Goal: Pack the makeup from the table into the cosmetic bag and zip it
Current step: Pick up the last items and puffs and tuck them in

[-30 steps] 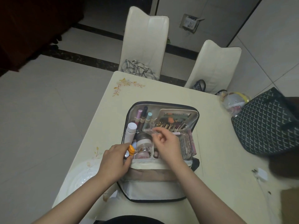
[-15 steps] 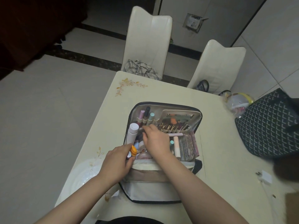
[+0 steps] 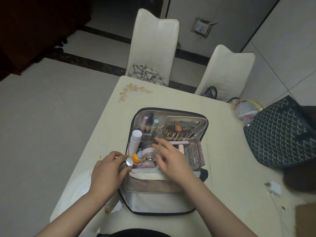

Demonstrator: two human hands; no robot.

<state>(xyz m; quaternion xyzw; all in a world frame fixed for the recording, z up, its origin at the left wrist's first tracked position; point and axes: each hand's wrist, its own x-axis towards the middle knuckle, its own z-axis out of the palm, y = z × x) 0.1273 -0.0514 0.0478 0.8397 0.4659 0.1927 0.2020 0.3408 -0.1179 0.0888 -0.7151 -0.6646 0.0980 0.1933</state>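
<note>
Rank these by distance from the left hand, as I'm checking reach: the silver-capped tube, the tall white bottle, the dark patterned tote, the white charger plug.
1. Silver-capped tube: at the left hand's fingertips.
2. Tall white bottle: bag's left side.
3. White charger plug: table's right edge.
4. Dark patterned tote: far right.

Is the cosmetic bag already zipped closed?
No, the cosmetic bag lies open with its lid folded back, and the white bottle stands inside in plain view.

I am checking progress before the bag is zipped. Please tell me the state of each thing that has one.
cosmetic bag: open, unzipped, full of makeup
white bottle: capped, upright in the bag
left hand: holds a silver-capped tube
right hand: fingers relaxed over the jars, holding nothing
</note>
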